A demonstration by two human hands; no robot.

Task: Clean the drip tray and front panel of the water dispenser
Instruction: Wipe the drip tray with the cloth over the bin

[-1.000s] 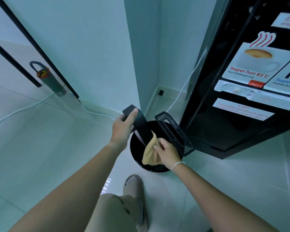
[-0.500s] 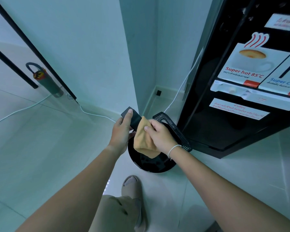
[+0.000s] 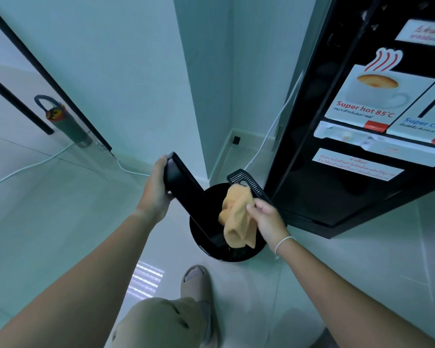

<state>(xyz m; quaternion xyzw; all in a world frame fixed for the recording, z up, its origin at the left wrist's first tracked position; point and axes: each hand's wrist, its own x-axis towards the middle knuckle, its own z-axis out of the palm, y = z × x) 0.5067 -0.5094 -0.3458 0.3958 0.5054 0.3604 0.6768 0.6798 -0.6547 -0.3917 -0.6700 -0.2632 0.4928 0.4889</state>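
Over the round black bin (image 3: 226, 252) | our left hand (image 3: 156, 194) grips the long black tray (image 3: 186, 194) | right hand (image 3: 266, 219) pinching soft orange cloth (image 3: 236, 217), now lifted off, seemingly | slotted grate (image 3: 249, 184) beside.

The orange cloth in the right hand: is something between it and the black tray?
Nothing visible. The cloth, pinched by the right hand, hangs beside the tray held tilted by the left hand.
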